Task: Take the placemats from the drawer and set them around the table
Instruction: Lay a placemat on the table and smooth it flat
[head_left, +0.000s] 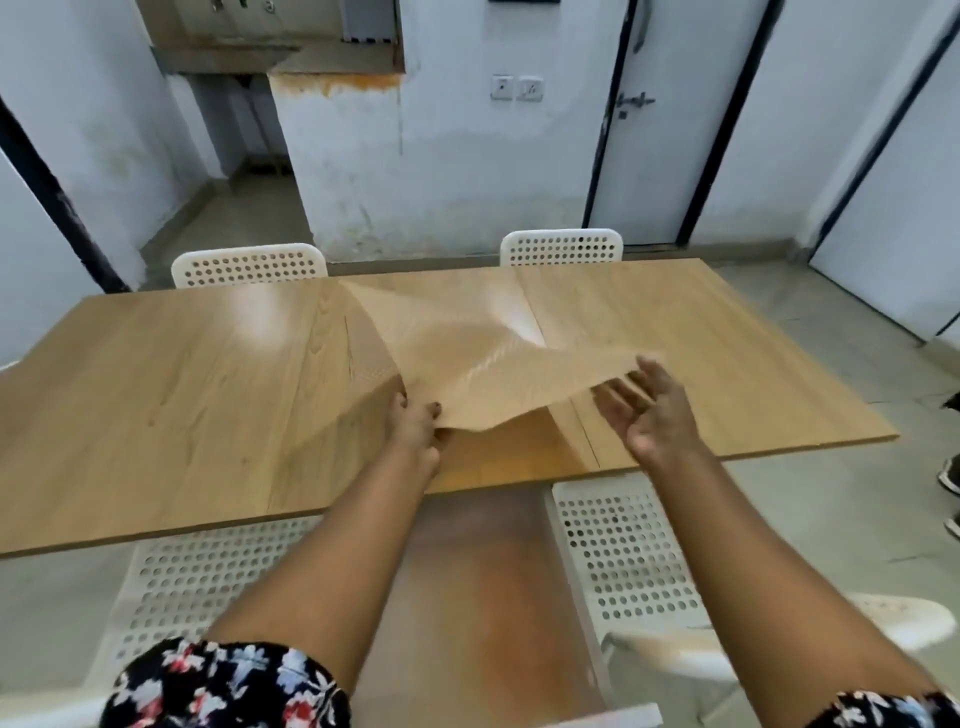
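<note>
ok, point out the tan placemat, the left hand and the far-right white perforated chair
thin tan placemat (467, 358), head view, rippled middle
left hand (415, 428), head view, back of hand
far-right white perforated chair (562, 247), head view, backrest

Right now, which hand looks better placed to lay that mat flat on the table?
Left. The left hand already pinches the placemat's near corner; the right hand is open beside its lifted edge, holding nothing.

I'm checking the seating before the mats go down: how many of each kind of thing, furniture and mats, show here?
White perforated chairs: 4, two far, two near
Wooden table: 1
Tan placemat, pinched by the left hand: 1
Total: 6
</note>
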